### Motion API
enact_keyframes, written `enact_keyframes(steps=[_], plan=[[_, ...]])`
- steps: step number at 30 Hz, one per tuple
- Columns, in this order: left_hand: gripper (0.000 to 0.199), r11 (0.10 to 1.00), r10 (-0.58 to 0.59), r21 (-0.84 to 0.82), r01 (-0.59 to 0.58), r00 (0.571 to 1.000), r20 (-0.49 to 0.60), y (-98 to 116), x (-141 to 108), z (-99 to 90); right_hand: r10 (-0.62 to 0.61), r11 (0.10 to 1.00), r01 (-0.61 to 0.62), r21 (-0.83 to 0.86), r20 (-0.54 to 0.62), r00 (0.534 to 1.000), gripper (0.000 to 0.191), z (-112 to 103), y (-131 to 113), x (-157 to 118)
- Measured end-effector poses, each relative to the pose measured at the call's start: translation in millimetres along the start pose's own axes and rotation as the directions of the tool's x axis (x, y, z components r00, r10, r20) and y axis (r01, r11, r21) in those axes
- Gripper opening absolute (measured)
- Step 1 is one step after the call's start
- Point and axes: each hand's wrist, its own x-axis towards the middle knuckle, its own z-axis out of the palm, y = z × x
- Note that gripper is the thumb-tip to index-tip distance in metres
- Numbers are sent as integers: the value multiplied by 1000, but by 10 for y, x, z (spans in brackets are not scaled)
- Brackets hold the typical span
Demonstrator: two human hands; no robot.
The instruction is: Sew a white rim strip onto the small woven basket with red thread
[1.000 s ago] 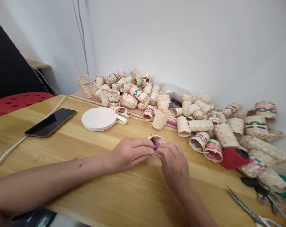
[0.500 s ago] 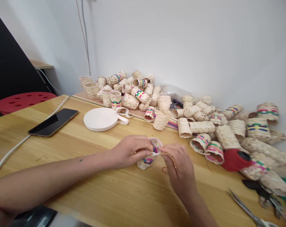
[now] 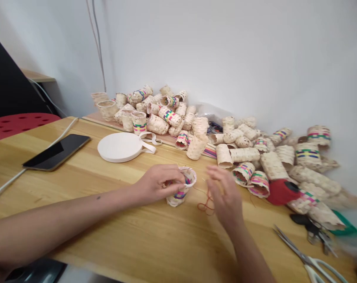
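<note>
The left hand [image 3: 162,184] pinches the rim of a small pale woven basket with coloured bands [image 3: 178,192], tilted on the wooden worktop [image 3: 131,236], its near side covered. Rightward, loose red thread [image 3: 206,205]; the blurred, half-curled right hand's [image 3: 225,194] grip is unclear.

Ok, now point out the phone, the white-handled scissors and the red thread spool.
Phone [image 3: 58,152]: head view, middle of its dark screen.
Scissors [image 3: 306,259]: head view, at the pivot.
Spool [image 3: 280,192]: head view, side of red thread.
</note>
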Motion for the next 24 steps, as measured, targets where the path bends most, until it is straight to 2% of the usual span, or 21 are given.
enact_keyframes(steps=[1, 3, 5, 8, 11, 13, 15, 19, 21, 24], plan=[[14, 1000, -26, -2, 26, 1000, -5, -11, 9, -15, 117, 993, -118, -18, -73, 990, 22, -91, 102, 23], [16, 997, -80, -10, 80, 997, -10, -31, 27, -50, 326, 937, -342, -71, -173, 929, 30, -269, 314, 56], [19, 992, -123, -21, 123, 992, 2, -47, 39, -78, 422, 881, -447, -155, -170, 890, 35, -376, 493, 60], [20, 990, -139, -34, 140, 990, 33, -54, 41, -87, 434, 867, -430, -252, -42, 900, 27, -316, 640, 16], [20, 990, -129, -45, 131, 991, 44, -43, 37, -69, 434, 864, -381, -329, 104, 895, 17, -83, 659, -43], [20, 989, -137, -45, 138, 990, 38, -33, 37, -56, 451, 845, -365, -392, 153, 879, 12, 71, 632, -64], [20, 986, -157, -49, 158, 987, 28, -28, 39, -49, 471, 820, -356, -448, 174, 865, 7, 185, 590, -69], [18, 977, -197, -78, 199, 980, 28, -42, 44, -58, 496, 795, -359, -490, 183, 849, 17, 297, 510, -63], [17, 973, -208, -98, 211, 977, 35, -55, 52, -69, 504, 798, -377, -471, 178, 845, 20, 278, 492, -53], [18, 960, -236, -144, 241, 970, 51, -75, 74, -84, 531, 804, -437, -404, 156, 833, 19, 119, 467, 0]])
